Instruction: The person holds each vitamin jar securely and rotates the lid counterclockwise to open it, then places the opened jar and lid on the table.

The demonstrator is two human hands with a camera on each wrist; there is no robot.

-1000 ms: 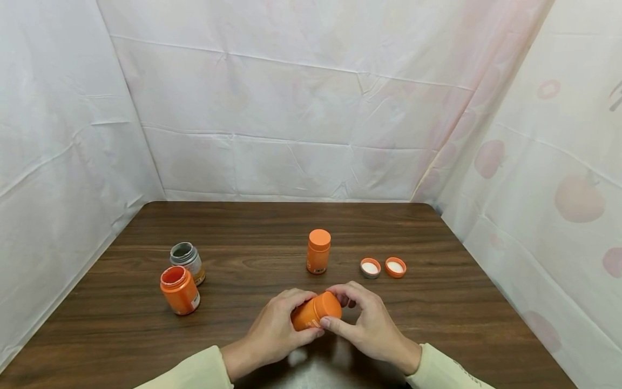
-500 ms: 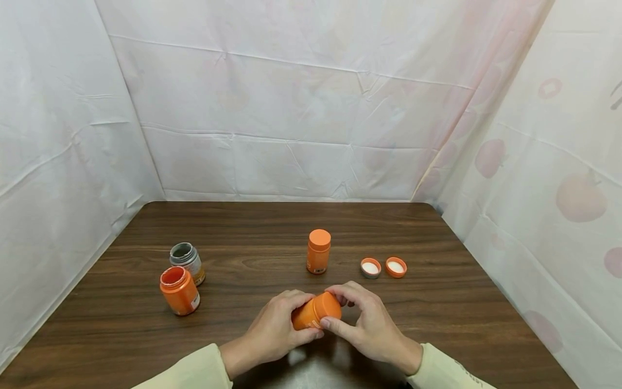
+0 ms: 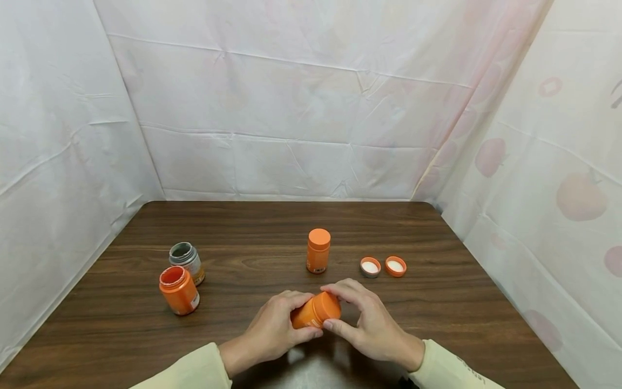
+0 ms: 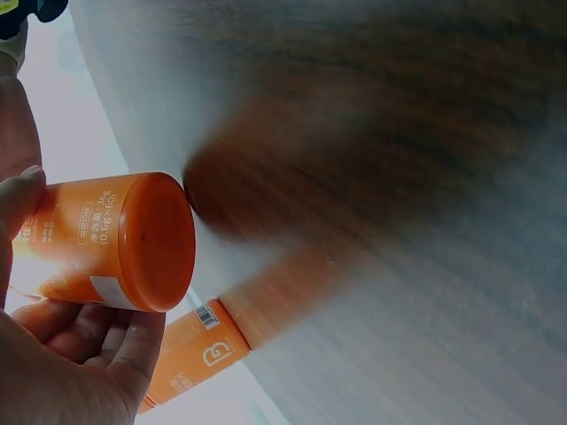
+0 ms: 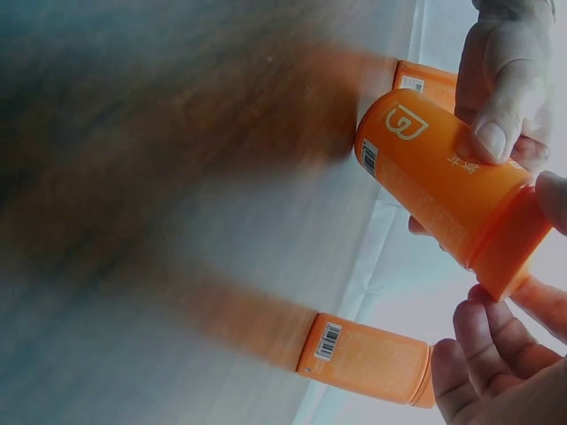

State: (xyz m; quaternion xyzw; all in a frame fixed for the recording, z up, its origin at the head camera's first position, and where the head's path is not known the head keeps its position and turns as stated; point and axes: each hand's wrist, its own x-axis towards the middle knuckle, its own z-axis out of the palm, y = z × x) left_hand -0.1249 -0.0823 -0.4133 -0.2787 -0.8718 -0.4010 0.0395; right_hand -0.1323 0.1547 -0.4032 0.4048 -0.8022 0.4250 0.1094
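An orange bottle [image 3: 305, 316] lies tilted in my left hand [image 3: 272, 329], its capped end up and to the right. My left thumb and fingers wrap around its body; the right wrist view shows that thumb pressed on the printed side of the bottle [image 5: 425, 164]. My right hand [image 3: 374, 327] holds the orange cap [image 3: 328, 305] between thumb and fingers from opposite sides. The cap sits on the bottle's neck. In the left wrist view the rounded base of the bottle [image 4: 159, 241] points away from the palm, close over the table.
A second capped orange bottle [image 3: 318, 253] stands upright beyond the hands. Two upturned caps, one grey-sided [image 3: 370, 268] and one orange [image 3: 396, 266], lie to its right. On the left stand an uncapped orange jar [image 3: 180, 292] and an uncapped grey jar [image 3: 188, 260] on the brown table [image 3: 243, 227].
My right fingers have shifted slightly around the cap, the index finger reaching farther left over its far edge. The left hand and bottle stay nearly still.
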